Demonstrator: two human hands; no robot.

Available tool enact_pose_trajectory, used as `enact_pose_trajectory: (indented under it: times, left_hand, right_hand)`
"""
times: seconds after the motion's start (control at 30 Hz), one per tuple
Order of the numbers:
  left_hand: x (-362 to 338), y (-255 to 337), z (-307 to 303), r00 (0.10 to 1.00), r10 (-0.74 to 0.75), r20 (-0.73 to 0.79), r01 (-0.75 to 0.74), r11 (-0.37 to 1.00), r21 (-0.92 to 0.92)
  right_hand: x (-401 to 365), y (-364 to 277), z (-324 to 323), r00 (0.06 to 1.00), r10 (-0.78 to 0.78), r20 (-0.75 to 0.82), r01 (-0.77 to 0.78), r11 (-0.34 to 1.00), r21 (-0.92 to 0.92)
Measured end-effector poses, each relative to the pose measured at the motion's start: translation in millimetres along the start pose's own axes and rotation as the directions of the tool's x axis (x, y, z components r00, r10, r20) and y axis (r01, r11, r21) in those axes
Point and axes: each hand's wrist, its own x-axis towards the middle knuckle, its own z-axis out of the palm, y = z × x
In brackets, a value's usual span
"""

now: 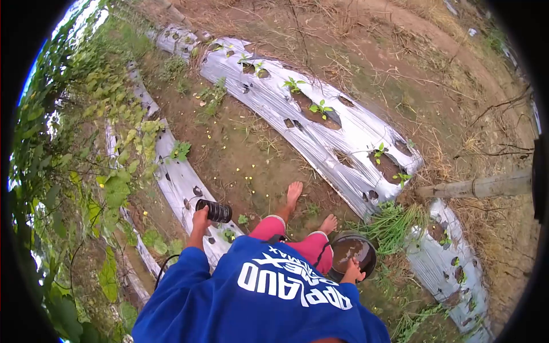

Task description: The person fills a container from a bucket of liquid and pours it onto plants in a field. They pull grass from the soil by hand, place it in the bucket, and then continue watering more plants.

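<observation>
A dark ribbed cylindrical container is held out to the left by my left hand, whose fingers are wrapped round its near end. On the right, my right hand is closed at the near rim of a dark round bucket. Brown, murky liquid shows inside the bucket, which hangs or stands beside my right leg. What exactly the right fingers grip is small, but they lie over the bucket's edge.
A raised bed under silver plastic sheeting, with torn holes and green seedlings, runs ahead. Another sheeted strip lies left, beside leafy vines. A pole and long grass are at right.
</observation>
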Motion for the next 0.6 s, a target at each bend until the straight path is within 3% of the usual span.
enact_pose_trajectory:
  times: [0.03,0.07,0.1,0.13,0.17,0.2,0.23,0.27,0.3,0.33,0.37,0.4,0.47,0.5,0.53,0.57,0.6]
  left_hand:
    - [3,-45,-1,0.999,-0.034,0.033,0.034,0.999,-0.003]
    - [6,-86,-2,0.995,-0.068,0.067,0.068,0.998,-0.004]
    - [-13,-47,-11,0.865,-0.487,0.121,0.482,0.874,0.07]
    - [-31,-50,-20,0.849,-0.515,0.116,0.513,0.857,0.047]
    - [-45,-57,-24,0.966,-0.214,0.144,0.15,0.921,0.359]
    - [-54,-63,-28,0.958,0.089,0.274,-0.242,0.764,0.598]
    - [-62,-59,-30,0.956,0.105,0.275,-0.259,0.745,0.615]
    - [-67,-57,-30,0.959,0.083,0.27,-0.235,0.764,0.601]
    - [-69,-57,-32,0.979,-0.024,0.205,-0.079,0.875,0.478]
    - [-69,-51,-29,0.977,-0.145,0.155,0.085,0.935,0.344]
    - [-52,-133,-11,0.954,-0.278,0.116,0.256,0.952,0.17]
    - [-49,-136,-7,0.949,-0.294,0.116,0.277,0.95,0.146]
    - [-33,-113,-7,0.88,-0.463,0.103,0.462,0.886,0.038]
    - [-24,-84,-10,0.752,-0.654,0.084,0.649,0.712,-0.268]
    - [-14,-112,-1,0.826,-0.563,0.035,0.546,0.781,-0.303]
    - [-3,-113,2,0.79,-0.609,0.077,0.585,0.708,-0.396]
    - [12,-115,1,0.755,-0.644,0.123,0.612,0.625,-0.485]
  right_hand:
    - [-1,-3,-4,1.0,-0.001,0.018,0.002,0.999,-0.038]
    - [5,-11,-9,0.989,0.11,0.103,-0.101,0.991,-0.088]
    - [18,-24,-5,0.962,0.218,0.162,-0.195,0.969,-0.15]
    - [63,-45,-14,0.94,0.289,0.182,-0.254,0.947,-0.196]
    - [106,-64,-22,0.911,0.359,0.202,-0.308,0.919,-0.245]
    - [143,-81,-31,0.878,0.426,0.22,-0.356,0.886,-0.296]
    - [179,-115,-28,0.358,0.885,0.297,-0.93,0.365,0.034]
    - [164,-113,-16,0.363,0.889,0.28,-0.927,0.376,0.006]
    - [130,-104,-11,0.593,0.78,0.201,-0.728,0.626,-0.279]
    - [92,-89,-1,0.783,0.59,0.195,-0.415,0.73,-0.544]
    - [50,-60,6,0.943,0.298,0.149,-0.194,0.855,-0.481]
    - [16,-34,12,0.984,0.145,0.098,-0.084,0.882,-0.463]
    - [-28,3,15,0.998,0.009,0.069,0.032,0.823,-0.567]
    - [-36,13,15,0.995,0.004,0.095,0.052,0.813,-0.58]
    - [-35,16,14,0.975,0.067,0.212,0.114,0.669,-0.735]
    - [-29,22,20,0.94,0.153,0.305,0.195,0.495,-0.847]
    - [-16,22,21,0.93,0.16,0.33,0.219,0.48,-0.85]
